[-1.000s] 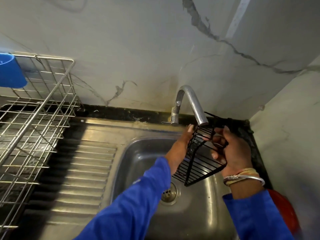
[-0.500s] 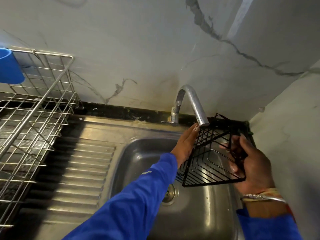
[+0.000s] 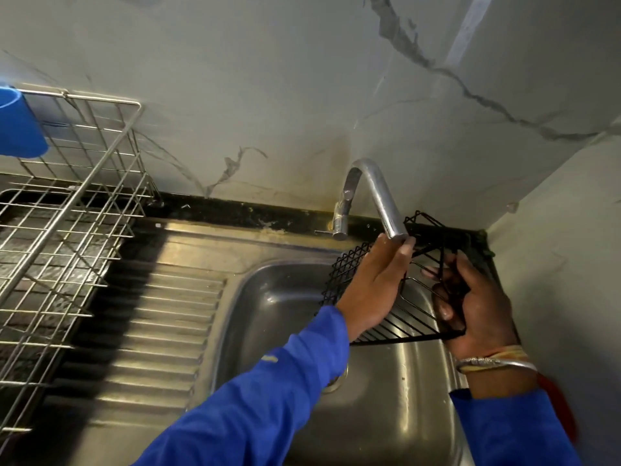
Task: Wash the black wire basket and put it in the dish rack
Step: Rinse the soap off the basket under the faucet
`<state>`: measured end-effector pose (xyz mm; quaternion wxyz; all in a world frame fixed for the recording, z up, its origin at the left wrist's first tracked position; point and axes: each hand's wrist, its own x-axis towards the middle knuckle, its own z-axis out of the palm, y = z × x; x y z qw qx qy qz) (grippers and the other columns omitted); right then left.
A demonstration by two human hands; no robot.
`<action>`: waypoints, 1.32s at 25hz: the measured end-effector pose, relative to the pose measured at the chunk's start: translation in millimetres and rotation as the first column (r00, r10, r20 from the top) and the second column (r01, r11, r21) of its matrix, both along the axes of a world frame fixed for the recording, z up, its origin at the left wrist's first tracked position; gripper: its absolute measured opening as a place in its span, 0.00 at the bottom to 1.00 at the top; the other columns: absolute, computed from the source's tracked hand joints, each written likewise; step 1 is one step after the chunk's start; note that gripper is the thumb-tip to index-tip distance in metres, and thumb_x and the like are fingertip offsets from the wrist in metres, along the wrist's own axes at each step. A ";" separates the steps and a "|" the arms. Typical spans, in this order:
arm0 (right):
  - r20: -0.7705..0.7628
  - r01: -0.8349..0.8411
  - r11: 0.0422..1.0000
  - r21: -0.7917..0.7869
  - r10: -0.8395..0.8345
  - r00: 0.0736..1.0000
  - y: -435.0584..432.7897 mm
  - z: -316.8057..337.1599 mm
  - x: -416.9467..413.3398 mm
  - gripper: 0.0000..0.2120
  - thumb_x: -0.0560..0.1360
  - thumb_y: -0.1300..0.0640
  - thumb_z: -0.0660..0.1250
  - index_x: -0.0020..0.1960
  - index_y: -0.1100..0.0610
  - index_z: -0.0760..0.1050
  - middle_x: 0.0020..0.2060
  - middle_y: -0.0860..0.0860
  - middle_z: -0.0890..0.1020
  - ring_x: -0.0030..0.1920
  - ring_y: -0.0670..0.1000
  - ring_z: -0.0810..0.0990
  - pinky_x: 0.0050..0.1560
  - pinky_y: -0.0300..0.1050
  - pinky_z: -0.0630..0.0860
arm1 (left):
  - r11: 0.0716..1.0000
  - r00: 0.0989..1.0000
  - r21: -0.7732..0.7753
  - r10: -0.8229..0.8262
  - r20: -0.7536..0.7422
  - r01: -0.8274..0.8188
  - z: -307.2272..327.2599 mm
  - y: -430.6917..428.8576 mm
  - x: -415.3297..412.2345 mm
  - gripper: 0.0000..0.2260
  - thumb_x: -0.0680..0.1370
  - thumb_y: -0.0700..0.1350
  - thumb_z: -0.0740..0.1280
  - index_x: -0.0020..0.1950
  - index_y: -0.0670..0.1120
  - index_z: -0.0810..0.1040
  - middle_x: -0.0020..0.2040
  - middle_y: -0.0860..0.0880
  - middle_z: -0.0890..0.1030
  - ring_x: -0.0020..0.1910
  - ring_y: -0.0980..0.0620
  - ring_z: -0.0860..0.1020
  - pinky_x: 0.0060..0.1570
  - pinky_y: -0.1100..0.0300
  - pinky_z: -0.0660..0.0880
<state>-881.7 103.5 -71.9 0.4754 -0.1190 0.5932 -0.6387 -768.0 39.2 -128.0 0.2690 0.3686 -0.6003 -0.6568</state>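
The black wire basket (image 3: 400,317) hung over the stainless steel sink (image 3: 275,297), under the curved chrome tap (image 3: 379,193). The right hand (image 3: 477,311) was clamped on its right edge; the left hand (image 3: 373,284) seemingly pressed flat against it, fingers together. The steel wire dish rack (image 3: 67,210) stood well apart, left.

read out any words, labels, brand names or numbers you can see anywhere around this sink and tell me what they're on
None: no readable text shows anywhere.
A small pale mark on the blue left sleeve is too blurred to read.
The black wire basket, curved steel tap and steel wire dish rack carry no lettering.
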 end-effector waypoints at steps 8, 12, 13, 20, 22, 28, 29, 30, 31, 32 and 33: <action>0.104 -0.169 0.983 0.070 0.162 0.981 -13.2 0.3 -6.6 0.14 0.80 0.52 0.60 0.39 0.54 0.77 0.29 0.52 0.80 0.14 0.44 0.63 0.14 0.29 0.56 | 0.974 0.962 0.094 0.186 0.197 -0.208 -26.6 -35.1 16.3 0.35 0.79 0.72 0.49 0.81 0.54 0.61 0.80 0.48 0.65 0.79 0.45 0.62 0.79 0.41 0.56; -0.021 -0.210 0.968 0.140 0.215 0.976 -24.6 -14.2 2.8 0.13 0.81 0.52 0.58 0.44 0.57 0.76 0.24 0.50 0.78 0.15 0.45 0.64 0.15 0.31 0.57 | 0.965 0.959 0.010 0.261 0.110 -0.263 -22.3 -15.9 -11.7 0.43 0.72 0.79 0.52 0.81 0.56 0.60 0.80 0.49 0.64 0.80 0.48 0.61 0.78 0.41 0.59; -0.041 -0.218 0.964 0.153 0.226 0.973 -23.1 -15.6 5.2 0.13 0.81 0.52 0.58 0.45 0.57 0.76 0.24 0.51 0.77 0.15 0.45 0.64 0.15 0.32 0.58 | 0.968 0.965 -0.017 0.251 0.082 -0.250 -22.2 -14.4 -16.2 0.39 0.73 0.78 0.54 0.79 0.58 0.62 0.79 0.50 0.65 0.79 0.47 0.62 0.77 0.40 0.61; 0.111 -0.118 0.991 0.062 0.111 0.988 -8.5 -3.6 -3.6 0.16 0.81 0.53 0.57 0.38 0.54 0.76 0.30 0.54 0.79 0.15 0.44 0.66 0.16 0.31 0.61 | 0.975 0.974 0.073 0.200 0.103 -0.208 -25.3 -24.6 -12.5 0.32 0.81 0.67 0.52 0.82 0.55 0.58 0.82 0.50 0.61 0.81 0.48 0.58 0.79 0.42 0.55; 0.074 -0.123 0.987 0.100 0.116 0.991 -13.9 -6.7 -7.2 0.17 0.81 0.52 0.58 0.37 0.54 0.78 0.32 0.53 0.80 0.18 0.45 0.68 0.19 0.33 0.63 | 0.978 0.982 0.109 0.167 0.083 -0.176 -25.1 -11.2 -10.8 0.40 0.75 0.76 0.52 0.82 0.57 0.56 0.83 0.52 0.59 0.82 0.50 0.56 0.80 0.41 0.54; 0.083 -0.124 0.977 0.174 0.111 0.990 -23.8 -19.1 -4.5 0.14 0.81 0.52 0.58 0.41 0.54 0.76 0.34 0.51 0.83 0.16 0.44 0.63 0.17 0.31 0.55 | 0.998 1.000 0.066 0.019 -0.002 -0.019 5.3 -19.4 1.9 0.23 0.87 0.55 0.52 0.82 0.54 0.58 0.81 0.47 0.63 0.80 0.48 0.61 0.78 0.52 0.55; 0.109 -0.127 0.979 0.156 0.111 0.988 -24.3 -17.9 -3.1 0.14 0.81 0.52 0.58 0.40 0.54 0.76 0.33 0.52 0.83 0.15 0.44 0.63 0.16 0.30 0.55 | 0.996 1.000 0.088 -0.004 -0.009 0.005 8.3 -30.3 3.7 0.22 0.87 0.52 0.53 0.82 0.52 0.58 0.79 0.46 0.65 0.78 0.47 0.63 0.78 0.50 0.57; 0.134 -0.112 0.983 0.145 0.093 0.987 -24.8 -17.1 -2.9 0.14 0.82 0.53 0.57 0.40 0.54 0.75 0.33 0.52 0.83 0.15 0.44 0.63 0.16 0.29 0.55 | 0.994 1.000 0.108 -0.018 -0.003 0.018 12.7 -36.7 5.4 0.22 0.87 0.51 0.53 0.81 0.51 0.59 0.78 0.46 0.67 0.77 0.47 0.65 0.78 0.50 0.59; 0.155 -0.086 0.986 0.140 0.064 0.986 -24.9 -14.7 -3.4 0.14 0.82 0.53 0.57 0.40 0.54 0.75 0.32 0.52 0.83 0.15 0.44 0.63 0.15 0.29 0.55 | 0.992 0.999 0.124 -0.030 0.014 0.028 16.5 -37.0 5.3 0.22 0.87 0.50 0.53 0.81 0.50 0.59 0.77 0.47 0.68 0.76 0.48 0.66 0.77 0.52 0.60; 0.160 -0.056 0.988 0.141 0.033 0.987 -24.9 -13.6 -6.4 0.14 0.82 0.53 0.57 0.40 0.54 0.74 0.32 0.51 0.83 0.15 0.43 0.63 0.15 0.29 0.55 | 0.991 0.998 0.129 -0.041 0.036 0.036 20.0 -31.2 4.8 0.22 0.87 0.51 0.53 0.81 0.50 0.59 0.76 0.49 0.68 0.75 0.51 0.66 0.75 0.55 0.60; 0.152 -0.035 0.989 0.146 0.013 0.988 -26.8 -14.4 -10.0 0.14 0.81 0.53 0.57 0.40 0.53 0.74 0.31 0.51 0.83 0.15 0.43 0.62 0.15 0.30 0.55 | 0.991 0.998 0.125 -0.050 0.040 0.045 19.6 -23.4 4.1 0.22 0.87 0.52 0.52 0.82 0.51 0.59 0.76 0.51 0.68 0.74 0.54 0.65 0.73 0.58 0.60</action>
